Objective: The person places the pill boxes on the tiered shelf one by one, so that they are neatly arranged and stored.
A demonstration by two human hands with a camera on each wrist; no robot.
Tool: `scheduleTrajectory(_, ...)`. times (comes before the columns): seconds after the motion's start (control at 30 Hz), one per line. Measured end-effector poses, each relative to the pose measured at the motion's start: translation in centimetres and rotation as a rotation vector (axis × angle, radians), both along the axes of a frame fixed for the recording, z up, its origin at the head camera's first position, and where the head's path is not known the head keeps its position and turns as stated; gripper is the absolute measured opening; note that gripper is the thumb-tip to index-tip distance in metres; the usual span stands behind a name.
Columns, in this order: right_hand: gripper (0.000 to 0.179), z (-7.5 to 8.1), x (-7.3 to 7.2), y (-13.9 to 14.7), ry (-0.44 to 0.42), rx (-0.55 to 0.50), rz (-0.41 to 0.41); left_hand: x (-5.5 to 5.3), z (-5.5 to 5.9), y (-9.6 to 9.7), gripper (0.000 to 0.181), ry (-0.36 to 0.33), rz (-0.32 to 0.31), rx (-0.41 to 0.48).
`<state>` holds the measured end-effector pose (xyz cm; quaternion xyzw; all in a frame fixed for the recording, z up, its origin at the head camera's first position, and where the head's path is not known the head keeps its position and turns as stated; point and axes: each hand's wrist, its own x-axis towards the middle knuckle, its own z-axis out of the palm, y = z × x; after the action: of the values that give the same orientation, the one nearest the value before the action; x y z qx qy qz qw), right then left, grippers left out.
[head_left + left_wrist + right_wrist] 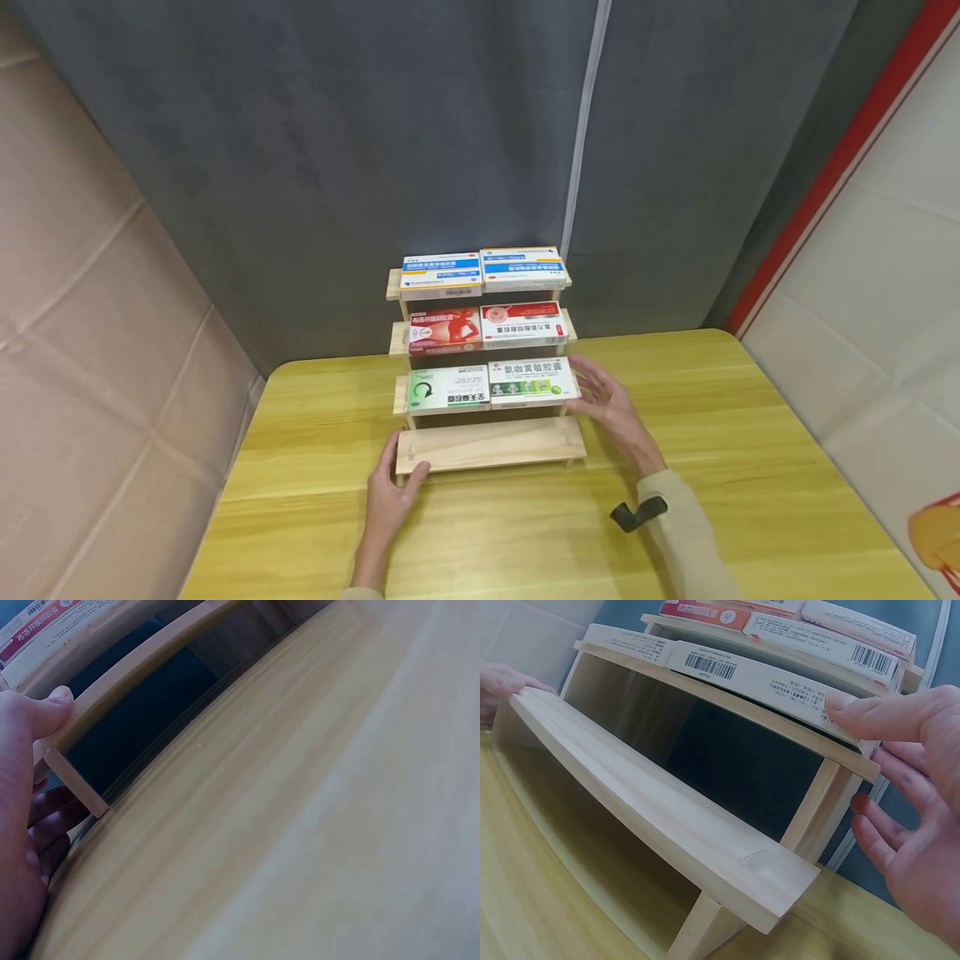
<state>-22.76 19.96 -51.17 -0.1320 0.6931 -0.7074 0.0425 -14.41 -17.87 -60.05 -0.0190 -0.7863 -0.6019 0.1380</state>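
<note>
A pale wooden stepped rack point(491, 446) stands on the table, with medicine boxes in pairs on its upper three tiers and its lowest board bare. My left hand point(388, 492) grips the left end of that lowest board. In the left wrist view, its thumb point(56, 709) lies on the board's edge while its fingers curl behind the leg. At the right end of the tier above, my right hand point(611, 408) holds the corner of a white and green medicine box point(531, 383). Its thumb point(855, 716) is against the box's front; the other fingers are beside the rack's end, partly hidden.
Left of the held box lies a white and green box point(447, 389). A red box point(444, 329) and a red and white box point(523, 323) lie above, under two blue and white boxes point(440, 273). A grey curtain point(337, 167) hangs behind the table point(300, 500).
</note>
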Motion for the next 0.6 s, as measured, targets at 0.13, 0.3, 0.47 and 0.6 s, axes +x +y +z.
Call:
scheduleTrajectory(0.13, 0.081, 0.0, 0.0, 0.1, 0.002, 0.007, 0.0, -0.1, -0.1, 0.0, 0.079, 0.001, -0.004, 0.005)
scheduleTrajectory(0.3, 0.08, 0.2, 0.0, 0.2, 0.011, -0.019, 0.014, -0.3, -0.1, 0.0, 0.08, 0.001, -0.017, 0.01)
scheduleTrajectory(0.47, 0.078, 0.5, 0.0, 0.2, 0.033, -0.027, 0.016, -0.1, 0.2, -0.3, 0.081, -0.042, -0.006, -0.032)
scheduleTrajectory(0.6, 0.073, 0.8, 0.1, 0.4, 0.06, -0.019, 0.019, 0.2, 1.2, -0.5, 0.082, -0.093, 0.004, -0.131)
